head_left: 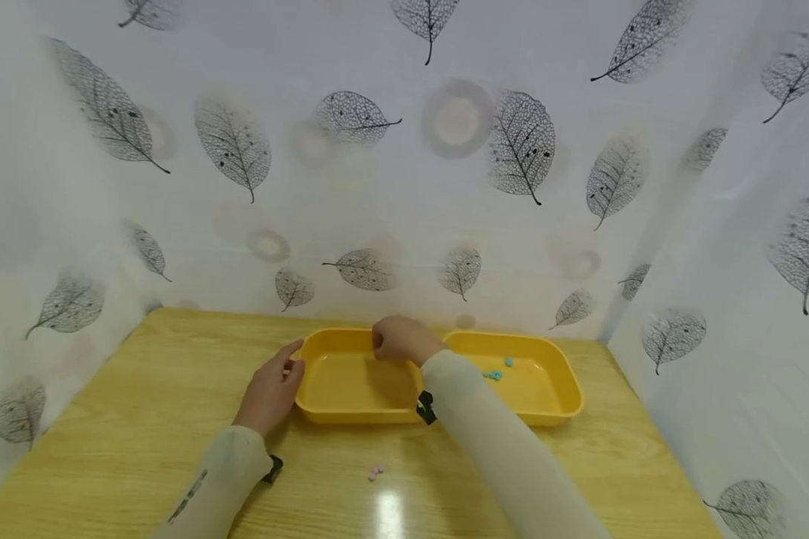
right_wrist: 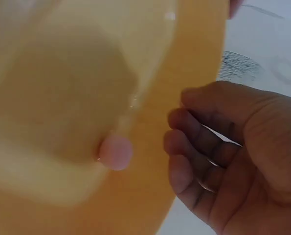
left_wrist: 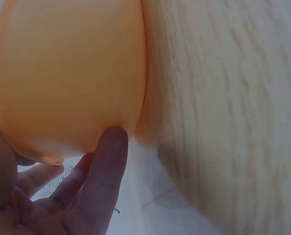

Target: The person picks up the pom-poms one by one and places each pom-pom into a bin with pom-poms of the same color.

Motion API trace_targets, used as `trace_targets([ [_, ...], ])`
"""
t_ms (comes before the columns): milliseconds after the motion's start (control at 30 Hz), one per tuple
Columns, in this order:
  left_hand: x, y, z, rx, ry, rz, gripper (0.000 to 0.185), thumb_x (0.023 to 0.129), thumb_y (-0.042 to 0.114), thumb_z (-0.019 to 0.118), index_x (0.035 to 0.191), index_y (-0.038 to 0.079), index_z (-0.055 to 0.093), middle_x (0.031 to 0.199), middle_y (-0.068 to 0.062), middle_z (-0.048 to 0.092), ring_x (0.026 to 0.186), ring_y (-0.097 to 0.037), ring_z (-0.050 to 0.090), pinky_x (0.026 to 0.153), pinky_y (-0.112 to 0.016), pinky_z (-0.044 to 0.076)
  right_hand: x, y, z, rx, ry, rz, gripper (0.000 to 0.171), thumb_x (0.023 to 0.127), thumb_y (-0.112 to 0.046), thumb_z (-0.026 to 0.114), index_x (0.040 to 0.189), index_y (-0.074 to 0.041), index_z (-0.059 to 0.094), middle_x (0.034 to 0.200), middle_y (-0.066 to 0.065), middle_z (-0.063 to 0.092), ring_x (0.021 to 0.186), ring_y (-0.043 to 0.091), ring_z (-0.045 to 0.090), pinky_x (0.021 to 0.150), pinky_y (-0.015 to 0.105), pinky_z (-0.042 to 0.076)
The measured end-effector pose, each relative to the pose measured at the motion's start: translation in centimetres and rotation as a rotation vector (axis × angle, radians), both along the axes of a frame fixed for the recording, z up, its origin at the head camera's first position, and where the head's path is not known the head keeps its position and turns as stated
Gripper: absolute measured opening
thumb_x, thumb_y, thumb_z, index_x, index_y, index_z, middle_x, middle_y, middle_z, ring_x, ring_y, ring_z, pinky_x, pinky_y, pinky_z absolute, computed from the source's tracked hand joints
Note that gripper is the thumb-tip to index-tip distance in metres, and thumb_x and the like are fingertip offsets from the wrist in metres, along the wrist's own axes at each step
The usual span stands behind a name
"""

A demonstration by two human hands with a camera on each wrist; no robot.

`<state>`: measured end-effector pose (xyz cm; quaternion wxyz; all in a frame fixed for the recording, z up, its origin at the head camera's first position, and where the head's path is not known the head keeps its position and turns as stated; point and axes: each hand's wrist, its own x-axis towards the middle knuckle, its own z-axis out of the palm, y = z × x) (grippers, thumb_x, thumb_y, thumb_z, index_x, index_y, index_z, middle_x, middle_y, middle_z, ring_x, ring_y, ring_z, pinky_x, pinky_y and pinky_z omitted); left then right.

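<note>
My left hand holds the near-left side of the left yellow tray. Its thumb lies at the rim, and one finger touches the outer wall in the left wrist view. My right hand is over the same tray, at its far right part. In the right wrist view its fingers are loosely bent, with the thumb close to the index fingertip and nothing visible held. Beside them a small pink ball or bead shows against the tray's inside; the right hand hides that spot from the head view.
A second yellow tray stands to the right, partly behind my right forearm, with several small blue beads inside. Small pink beads lie on the wooden table in front. A leaf-patterned curtain encloses the back and sides.
</note>
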<state>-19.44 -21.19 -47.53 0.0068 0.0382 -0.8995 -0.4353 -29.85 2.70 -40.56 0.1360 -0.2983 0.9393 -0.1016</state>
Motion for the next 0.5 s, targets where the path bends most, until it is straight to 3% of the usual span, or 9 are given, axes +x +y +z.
trace_targets([
  [100, 0.1, 0.1, 0.0, 0.003, -0.004, 0.004, 0.052, 0.112, 0.031, 0.041, 0.162, 0.017, 0.036, 0.136, -0.019, 0.062, 0.114, -0.031, 0.064, 0.095, -0.048, 0.054, -0.2, -0.5, -0.9, 0.102, -0.016, 0.057, 0.032, 0.087, -0.001, 0.066, 0.065, -0.018, 0.05, 0.064, -0.005, 0.041, 0.058, 0.011, 0.031, 0.055, 0.027, 0.029],
  [233, 0.1, 0.2, 0.1, 0.001, 0.0, 0.009, 0.052, 0.112, 0.031, 0.041, 0.161, 0.016, 0.036, 0.134, -0.018, 0.063, 0.112, -0.03, 0.064, 0.094, -0.048, 0.055, -0.4, -0.5, -2.6, 0.153, -0.035, 0.086, 0.043, 0.083, 0.003, 0.056, 0.057, -0.021, 0.032, 0.057, -0.004, 0.019, 0.054, 0.013, 0.014, 0.051, 0.029, 0.017],
  [367, 0.1, 0.1, 0.1, -0.002, 0.013, 0.003, 0.052, 0.112, 0.03, 0.041, 0.161, 0.015, 0.037, 0.133, -0.018, 0.063, 0.111, -0.03, 0.065, 0.092, -0.047, 0.055, -0.9, -0.4, -4.0, 0.152, -0.053, 0.092, 0.041, 0.079, 0.003, 0.053, 0.055, -0.022, 0.031, 0.054, -0.005, 0.018, 0.052, 0.012, 0.012, 0.048, 0.029, 0.016],
  [500, 0.0, 0.0, -0.1, -0.001, 0.01, 0.005, 0.051, 0.112, 0.029, 0.042, 0.161, 0.015, 0.037, 0.133, -0.018, 0.063, 0.111, -0.03, 0.065, 0.092, -0.047, 0.055, -0.1, -0.3, -3.0, 0.156, -0.088, 0.099, 0.037, 0.082, 0.002, 0.058, 0.057, -0.019, 0.041, 0.055, -0.005, 0.03, 0.051, 0.011, 0.022, 0.049, 0.028, 0.024],
])
